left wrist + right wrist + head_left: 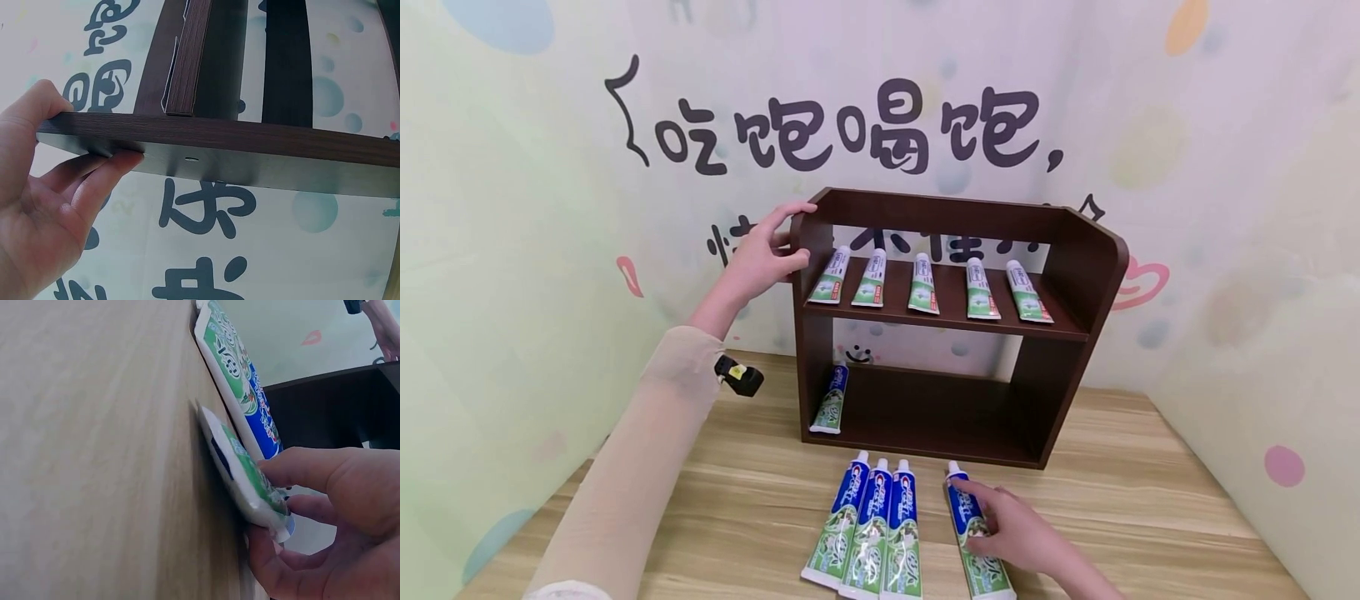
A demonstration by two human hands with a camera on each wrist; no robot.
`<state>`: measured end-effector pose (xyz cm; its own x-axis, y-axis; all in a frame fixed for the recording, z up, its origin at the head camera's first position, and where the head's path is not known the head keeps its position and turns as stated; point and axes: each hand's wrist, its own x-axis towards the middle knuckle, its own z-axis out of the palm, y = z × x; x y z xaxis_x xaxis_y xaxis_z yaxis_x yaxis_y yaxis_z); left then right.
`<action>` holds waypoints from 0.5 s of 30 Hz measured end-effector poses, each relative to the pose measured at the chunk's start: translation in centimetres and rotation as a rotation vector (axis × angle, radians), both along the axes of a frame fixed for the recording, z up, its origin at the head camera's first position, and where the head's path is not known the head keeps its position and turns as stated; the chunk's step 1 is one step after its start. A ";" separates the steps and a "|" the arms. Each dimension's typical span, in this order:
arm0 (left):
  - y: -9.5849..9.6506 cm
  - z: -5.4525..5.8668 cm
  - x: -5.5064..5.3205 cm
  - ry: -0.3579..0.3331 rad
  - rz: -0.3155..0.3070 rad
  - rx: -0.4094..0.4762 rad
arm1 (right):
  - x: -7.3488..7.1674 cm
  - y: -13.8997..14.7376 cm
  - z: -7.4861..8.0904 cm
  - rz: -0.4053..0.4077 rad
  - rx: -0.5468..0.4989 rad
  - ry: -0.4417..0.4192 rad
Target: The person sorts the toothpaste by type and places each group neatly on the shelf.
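Observation:
A dark brown two-tier shelf (925,410) stands on the wooden table. My left hand (767,258) grips the upper edge of its left side panel (262,140), thumb on one face and fingers on the other. In front of the shelf, my right hand (1026,529) holds a blue-and-green toothpaste tube (988,573) by its sides, thumb and fingers around it. The right wrist view shows this tube (240,478) low at the table surface. To its left lie three matching toothpaste tubes (872,517), side by side with caps toward the shelf.
Several smaller white-and-green tubes (923,283) lie in a row on the upper tier. One blue-and-green tube (831,400) leans at the left end of the lower tier. A patterned curtain with lettering (880,125) hangs behind and around the table (1120,483).

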<state>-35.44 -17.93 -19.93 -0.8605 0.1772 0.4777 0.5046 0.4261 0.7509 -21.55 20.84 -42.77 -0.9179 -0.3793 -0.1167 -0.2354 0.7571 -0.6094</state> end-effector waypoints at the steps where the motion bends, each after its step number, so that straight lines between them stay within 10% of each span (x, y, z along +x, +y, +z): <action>1: 0.0 0.0 0.0 0.000 -0.002 0.001 | -0.1 -0.1 0.0 0.001 0.003 -0.004; 15: 0.1 0.0 -0.1 0.005 0.005 -0.007 | -0.5 -0.4 0.0 0.011 -0.090 -0.107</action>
